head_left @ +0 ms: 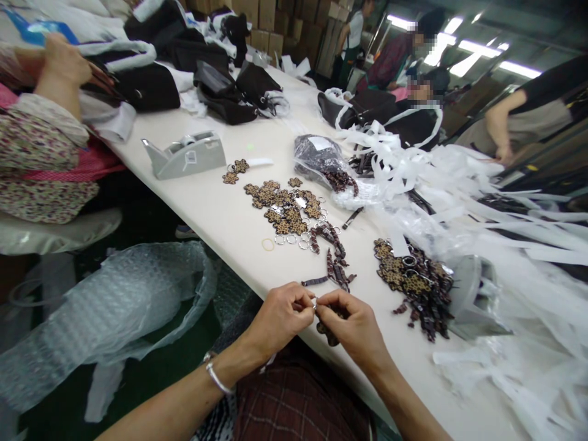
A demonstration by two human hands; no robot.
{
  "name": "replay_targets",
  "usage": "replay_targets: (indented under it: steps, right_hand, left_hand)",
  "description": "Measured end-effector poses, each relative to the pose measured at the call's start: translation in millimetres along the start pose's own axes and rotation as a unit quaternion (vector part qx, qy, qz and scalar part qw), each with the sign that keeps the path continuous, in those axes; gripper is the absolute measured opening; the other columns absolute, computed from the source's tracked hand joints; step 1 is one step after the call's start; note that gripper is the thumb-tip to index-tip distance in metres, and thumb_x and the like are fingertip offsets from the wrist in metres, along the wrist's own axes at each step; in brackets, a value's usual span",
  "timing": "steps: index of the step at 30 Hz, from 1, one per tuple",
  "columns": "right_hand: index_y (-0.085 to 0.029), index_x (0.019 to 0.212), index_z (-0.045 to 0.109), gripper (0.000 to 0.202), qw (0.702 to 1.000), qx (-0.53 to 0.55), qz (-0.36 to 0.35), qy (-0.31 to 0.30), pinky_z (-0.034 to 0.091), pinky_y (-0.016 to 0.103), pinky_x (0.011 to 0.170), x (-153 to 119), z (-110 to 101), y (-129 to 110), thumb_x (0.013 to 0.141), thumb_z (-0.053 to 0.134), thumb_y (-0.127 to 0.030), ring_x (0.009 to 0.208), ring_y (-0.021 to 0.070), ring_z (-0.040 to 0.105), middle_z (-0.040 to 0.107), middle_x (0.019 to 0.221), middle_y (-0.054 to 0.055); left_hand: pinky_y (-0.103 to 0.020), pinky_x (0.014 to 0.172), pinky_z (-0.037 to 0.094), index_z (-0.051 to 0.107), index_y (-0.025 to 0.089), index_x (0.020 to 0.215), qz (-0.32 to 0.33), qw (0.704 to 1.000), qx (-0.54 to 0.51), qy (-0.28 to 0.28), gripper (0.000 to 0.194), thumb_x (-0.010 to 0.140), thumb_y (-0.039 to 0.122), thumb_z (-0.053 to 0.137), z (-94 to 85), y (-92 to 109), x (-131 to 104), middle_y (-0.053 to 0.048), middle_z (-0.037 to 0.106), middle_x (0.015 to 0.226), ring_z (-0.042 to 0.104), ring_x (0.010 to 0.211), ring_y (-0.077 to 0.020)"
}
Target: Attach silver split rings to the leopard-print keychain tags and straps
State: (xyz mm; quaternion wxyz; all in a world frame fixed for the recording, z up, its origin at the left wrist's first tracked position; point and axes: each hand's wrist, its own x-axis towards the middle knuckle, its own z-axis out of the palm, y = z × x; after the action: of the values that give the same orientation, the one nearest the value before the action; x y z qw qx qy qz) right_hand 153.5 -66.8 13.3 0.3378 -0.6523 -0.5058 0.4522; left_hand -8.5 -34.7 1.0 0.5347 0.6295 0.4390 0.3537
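Observation:
At the near table edge, my left hand [287, 312] pinches a small silver ring [315, 302]. My right hand [346, 321] meets it there, its fingers closed on the ring's other side and on a leopard-print flower charm [327, 334] hanging below. Just beyond my fingers lie dark brown beaded straps [337, 269] and several loose metal rings [291, 239]. Past those spreads a pile of leopard-print flower pieces [285, 205]. To the right sits a heap of flower charms with straps attached [416, 278].
Grey tape dispensers stand at left [188, 156] and right [478, 294]. White wrapping strips [413, 171] cover the table's right side. A bag of dark parts [316, 153] and black handbags [225, 92] lie farther back. Bubble wrap [124, 306] hangs at left beside a seated co-worker [46, 153].

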Motion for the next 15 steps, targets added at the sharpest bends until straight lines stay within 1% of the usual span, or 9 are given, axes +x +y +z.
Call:
replay_targets:
  steps: [2,4,7,9,11,15]
  right_hand:
    - [-0.017,0.083,0.066,0.017,0.999,0.035,0.016,-0.020,0.041,0.019,0.044,4,-4,1,0.078,0.069,-0.032,0.047,0.0097,0.053,0.060,0.057,-0.003]
    - [-0.016,0.083,0.067,0.020,0.997,0.063,0.028,-0.042,0.041,0.019,0.046,7,-8,3,0.075,0.073,-0.033,0.050,0.0091,0.053,0.059,0.059,-0.003]
    - [-0.016,0.082,0.068,0.020,0.995,0.066,0.039,-0.062,0.041,0.019,0.047,6,-12,4,0.074,0.073,-0.033,0.051,0.0091,0.053,0.061,0.061,-0.002]
    - [-0.016,0.082,0.068,0.017,0.998,0.033,0.025,-0.054,0.042,0.020,0.046,3,-11,3,0.077,0.069,-0.032,0.049,0.0103,0.054,0.062,0.060,-0.001]
    - [-0.018,0.082,0.069,0.012,0.999,-0.028,-0.006,-0.033,0.042,0.021,0.045,-2,-8,1,0.080,0.064,-0.029,0.048,0.0116,0.056,0.064,0.060,0.000]
    - [-0.020,0.081,0.071,0.011,0.986,-0.147,-0.081,0.011,0.043,0.021,0.043,-10,-2,-3,0.080,0.060,-0.021,0.047,0.0126,0.058,0.068,0.063,0.002]
  left_hand:
    - [-0.021,0.066,0.043,0.064,0.016,0.066,0.003,1.000,0.004,-0.001,0.014,0.071,0.005,0.056,0.1,0,0,-0.001,0.068,0.080,0.062,0.072,-0.0132]
    - [-0.021,0.066,0.043,0.063,0.016,0.065,-0.004,1.000,-0.003,-0.014,0.014,0.072,0.006,0.056,0.0,0,-1,-0.002,0.069,0.080,0.062,0.072,-0.0131]
    - [-0.021,0.064,0.042,0.062,0.015,0.065,-0.029,0.999,-0.019,-0.035,0.012,0.073,0.008,0.056,-0.3,-1,-2,-0.002,0.069,0.079,0.061,0.070,-0.0131]
    - [-0.021,0.064,0.043,0.062,0.015,0.065,-0.039,0.998,-0.025,-0.042,0.011,0.073,0.010,0.056,0.1,-2,-2,-0.002,0.069,0.079,0.061,0.070,-0.0137]
    - [-0.022,0.066,0.043,0.063,0.015,0.067,-0.033,0.999,-0.018,-0.039,0.011,0.074,0.010,0.056,1.2,-3,-3,-0.002,0.069,0.079,0.061,0.072,-0.0145]
    - [-0.024,0.067,0.044,0.066,0.016,0.070,-0.011,0.999,0.028,-0.016,0.012,0.073,0.010,0.056,3.8,-3,-1,-0.002,0.067,0.076,0.061,0.071,-0.0151]
